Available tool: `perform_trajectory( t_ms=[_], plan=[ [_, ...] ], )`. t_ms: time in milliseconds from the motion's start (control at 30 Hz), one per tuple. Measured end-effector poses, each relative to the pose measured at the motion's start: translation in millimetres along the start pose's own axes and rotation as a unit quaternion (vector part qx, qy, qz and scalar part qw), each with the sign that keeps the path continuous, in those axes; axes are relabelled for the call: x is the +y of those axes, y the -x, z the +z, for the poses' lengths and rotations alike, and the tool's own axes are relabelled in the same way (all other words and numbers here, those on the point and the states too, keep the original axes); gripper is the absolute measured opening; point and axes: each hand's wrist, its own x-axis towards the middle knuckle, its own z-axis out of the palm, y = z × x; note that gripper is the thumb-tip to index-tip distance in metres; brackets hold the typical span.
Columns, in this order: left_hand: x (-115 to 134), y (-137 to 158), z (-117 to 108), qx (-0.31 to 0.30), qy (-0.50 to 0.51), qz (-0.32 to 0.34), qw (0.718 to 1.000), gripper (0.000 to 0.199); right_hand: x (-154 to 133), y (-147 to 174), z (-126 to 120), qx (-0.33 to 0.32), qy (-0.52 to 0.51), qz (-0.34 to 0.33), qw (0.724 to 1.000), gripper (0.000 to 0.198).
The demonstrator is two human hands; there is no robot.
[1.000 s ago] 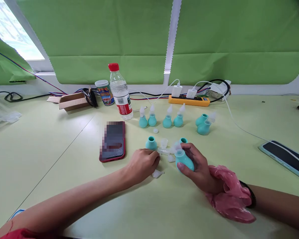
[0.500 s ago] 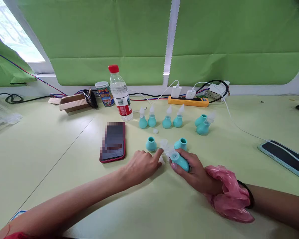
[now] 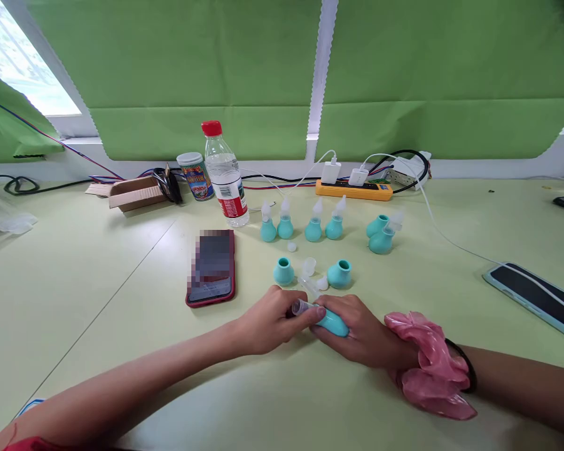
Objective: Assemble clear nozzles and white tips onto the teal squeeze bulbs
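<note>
Teal bulb [image 3: 334, 324] lies on its side in the right hand [image 3: 364, 329], just above the near part of the surface [image 3: 244, 388], with the fingers wrapped round its body. Its narrow end points toward the left hand [image 3: 270, 319], which pinches a clear tube [image 3: 299, 307] between thumb and fingers against that end. The thumb covers the meeting point, so I cannot tell whether the tube sits inside the neck or only touches it. If the two are out of line, pressing could fold the bulb's rim or leave the tube crooked; too tight a squeeze on the body, which looks soft, could push the neck away and make the tube slip. Just beyond the fingers lie a loose tube [image 3: 309, 286], a white cap [image 3: 322, 284] and a clear cup [image 3: 309, 266], close enough for a stray knuckle to knock them away. The left spare bulb [image 3: 283, 272] and the right spare bulb [image 3: 339, 274] stand on either side of these pieces; being round, they could tip or roll if bumped.
</note>
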Motion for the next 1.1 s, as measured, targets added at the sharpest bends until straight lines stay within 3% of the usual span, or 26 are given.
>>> perform_trajectory(
  t_ms=[167,333,433,500,567,633,667,733,833,933,1033,1100],
  plan=[
    [-4,-1,3,-0.079,0.172,-0.01,0.982,0.044,-4,2,-4,-0.026,-0.032,-0.044,0.998,0.011],
    [-1,-2,5,-0.139,0.33,-0.046,0.933,0.045,-6,6,-6,-0.012,-0.004,-0.107,0.994,0.016],
    [0,-6,-4,-0.085,0.422,-0.062,0.9,0.043,-3,8,-7,-0.001,0.024,-0.195,0.98,0.013],
    [-2,-10,-16,0.034,0.385,-0.044,0.921,0.042,-2,7,-8,0.003,0.019,-0.202,0.979,0.011],
    [-8,-13,-30,0.181,0.24,-0.005,0.954,0.04,-3,6,-9,-0.008,-0.003,-0.174,0.985,0.011],
    [-16,-17,-42,0.301,0.059,0.027,0.951,0.027,-6,5,-9,-0.032,-0.024,-0.177,0.983,0.012],
    [-21,-18,-46,0.329,-0.013,0.021,0.944,0.024,-7,5,-8,-0.047,-0.03,-0.191,0.98,0.013],
    [-32,-21,-52,0.326,-0.132,-0.007,0.936,0.024,-11,5,-5,-0.077,-0.034,-0.233,0.969,0.016],
    [-47,-25,-53,0.251,-0.233,-0.029,0.939,0.025,-13,6,-2,-0.112,-0.012,-0.263,0.958,0.018],
    [-56,-26,-51,0.198,-0.231,-0.028,0.952,0.03,-13,6,-1,-0.093,0.045,-0.203,0.974,0.017],
    [-56,-25,-51,0.182,-0.19,-0.02,0.964,0.035,-10,4,-3,-0.047,0.107,-0.119,0.986,0.017],
    [-53,-24,-52,0.178,-0.177,-0.013,0.968,0.034,-9,2,-3,-0.032,0.13,-0.099,0.986,0.017]
  ],
)
